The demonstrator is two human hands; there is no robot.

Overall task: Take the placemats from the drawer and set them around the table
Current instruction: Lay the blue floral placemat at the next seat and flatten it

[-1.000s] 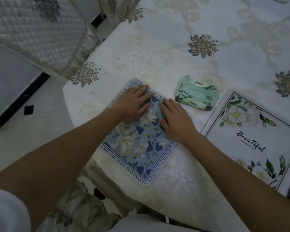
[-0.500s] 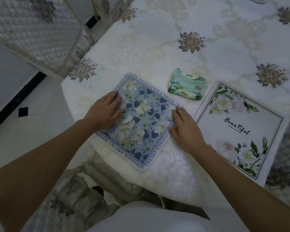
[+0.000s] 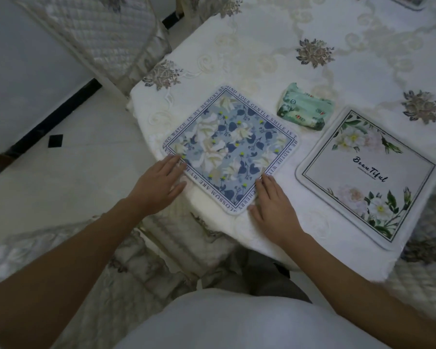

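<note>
Lying flat, fingers straight: left grip (image 3: 159, 185), right grip (image 3: 272, 210) on blue placemat (image 3: 227, 147); tissue pack (image 3: 305, 109), white placemat (image 3: 363, 172) beside.

Tissue pack (image 3: 305, 112) lies behind, between two placemats (image 3: 230, 149) on table (image 3: 262, 46).

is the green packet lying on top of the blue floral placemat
No, the green packet lies on the tablecloth beside the blue floral placemat, past its far right edge and not on it.

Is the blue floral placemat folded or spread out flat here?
Spread flat: the blue floral placemat lies single-layered on the tablecloth, printed face up, no fold visible.
</note>
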